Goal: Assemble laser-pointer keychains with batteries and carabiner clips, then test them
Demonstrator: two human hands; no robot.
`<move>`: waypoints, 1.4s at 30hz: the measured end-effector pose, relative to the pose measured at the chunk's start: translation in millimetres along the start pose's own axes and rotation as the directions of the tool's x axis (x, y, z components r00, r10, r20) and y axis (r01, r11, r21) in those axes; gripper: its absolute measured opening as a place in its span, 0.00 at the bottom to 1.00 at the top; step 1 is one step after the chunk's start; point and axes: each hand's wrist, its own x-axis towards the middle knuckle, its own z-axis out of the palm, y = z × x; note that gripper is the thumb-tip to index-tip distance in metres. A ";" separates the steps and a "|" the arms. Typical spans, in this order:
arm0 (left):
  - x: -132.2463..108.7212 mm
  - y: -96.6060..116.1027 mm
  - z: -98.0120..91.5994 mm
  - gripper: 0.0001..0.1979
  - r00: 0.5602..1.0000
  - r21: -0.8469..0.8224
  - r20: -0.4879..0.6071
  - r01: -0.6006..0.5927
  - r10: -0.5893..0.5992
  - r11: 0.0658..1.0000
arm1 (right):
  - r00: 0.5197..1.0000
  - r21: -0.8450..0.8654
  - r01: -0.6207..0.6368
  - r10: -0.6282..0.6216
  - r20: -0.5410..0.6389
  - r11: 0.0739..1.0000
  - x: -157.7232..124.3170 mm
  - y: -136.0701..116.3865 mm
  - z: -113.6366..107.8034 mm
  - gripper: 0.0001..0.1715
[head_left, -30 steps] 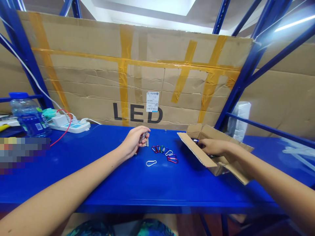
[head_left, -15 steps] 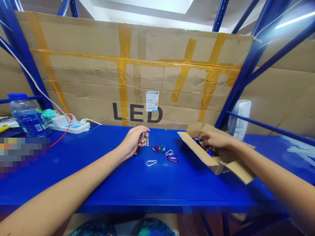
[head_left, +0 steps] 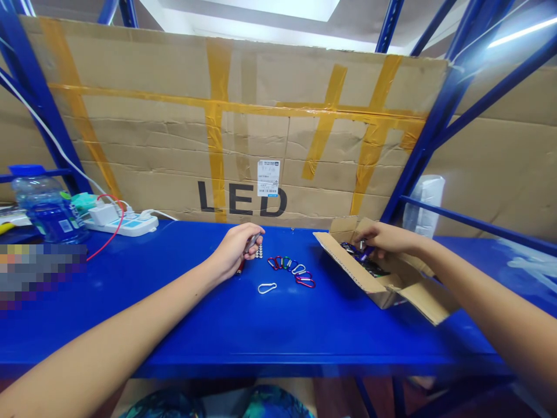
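Observation:
My left hand [head_left: 232, 251] is closed around a small silver metal cylinder [head_left: 251, 242], and a red-tipped piece [head_left: 239, 267] shows below my fingers. Just beside it stands a small stack of silver beads or magnets [head_left: 260, 251]. Several coloured aluminium carabiners [head_left: 289, 267] lie in a curved row, with a white one [head_left: 267, 288] nearer me. My right hand [head_left: 385, 239] is over an open cardboard box [head_left: 374, 287], its fingertips pinching a small metal piece [head_left: 361, 244] above a heap of dark and purple metal items [head_left: 364, 258].
A blue steel shelf top [head_left: 174, 325] carries everything. At the left stand a water bottle [head_left: 49, 210] and a white power strip [head_left: 122, 224] with a red cable. A taped cardboard sheet [head_left: 243, 145] printed LED rises behind, between blue rack uprights [head_left: 413, 168].
My right hand has risen out of the box contents and shifted slightly left, with a metal piece at its fingertips. My left hand has hardly moved. The view has tilted slightly.

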 end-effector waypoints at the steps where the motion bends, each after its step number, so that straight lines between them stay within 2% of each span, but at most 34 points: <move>1: 0.0 -0.1 0.0 0.05 1.000 0.003 0.000 0.000 0.000 1.000 | 1.000 -0.037 -0.010 0.011 0.013 0.999 0.1 -1.0 -0.5 0.23; 5: 0.0 -0.7 -0.3 0.05 1.000 -0.003 0.002 -0.003 0.003 1.000 | 0.997 -0.108 -0.042 0.047 0.053 0.993 1.0 -3.8 -2.6 0.22; 13: 1.2 -1.8 -0.9 0.05 1.000 0.015 0.001 0.006 -0.006 1.000 | 0.990 0.077 -0.081 0.071 0.123 0.994 -0.8 -0.5 -5.6 0.24; 16: 1.3 -1.9 -1.6 0.05 1.000 0.016 0.006 0.006 -0.006 1.000 | 0.989 0.089 -0.089 0.077 0.129 0.992 -2.0 -2.4 -5.9 0.22; 21: 1.0 -1.9 -2.0 0.05 1.000 0.014 0.009 0.002 -0.002 1.000 | 0.990 -0.001 -0.093 0.093 0.106 0.996 -5.1 -6.4 -4.1 0.15; 24: 1.1 -2.3 -1.8 0.05 1.000 0.015 0.012 0.002 -0.002 1.000 | 0.974 -0.131 -0.069 0.095 0.208 0.989 -7.9 -8.0 -6.1 0.13; 26: 1.1 -2.7 -1.6 0.05 1.000 0.016 0.011 0.004 -0.005 1.000 | 0.963 -0.134 -0.048 0.082 0.256 0.990 -6.2 -9.4 -9.0 0.15; 28: 1.1 -3.1 -1.6 0.05 1.000 0.018 0.010 0.004 -0.004 1.000 | 0.984 -0.147 -0.058 0.082 0.160 0.987 0.3 -11.7 -10.9 0.19; 30: 1.1 -3.2 -1.6 0.05 1.000 0.022 0.011 0.001 -0.001 1.000 | 0.999 -0.279 -0.049 0.043 -0.028 0.959 10.8 -15.1 -9.3 0.19; 32: 1.1 -2.9 -1.6 0.05 1.000 0.025 0.010 0.000 0.000 1.000 | 0.989 -0.432 0.030 -0.090 -0.118 0.901 22.6 -19.2 -3.3 0.18; 35: 1.1 -1.9 -1.4 0.05 1.000 0.015 0.010 -0.003 0.003 1.000 | 0.980 -0.502 0.070 -0.153 -0.127 0.862 36.5 -24.9 11.0 0.15; 38: 0.5 -0.8 -0.9 0.04 1.000 0.010 0.014 -0.006 0.006 1.000 | 0.989 -0.513 0.026 -0.097 -0.112 0.858 43.5 -27.6 23.0 0.11; 42: -1.3 0.4 0.2 0.03 1.000 0.022 0.019 -0.005 0.004 1.000 | 0.993 -0.496 0.006 -0.063 -0.099 0.868 45.4 -27.7 28.0 0.09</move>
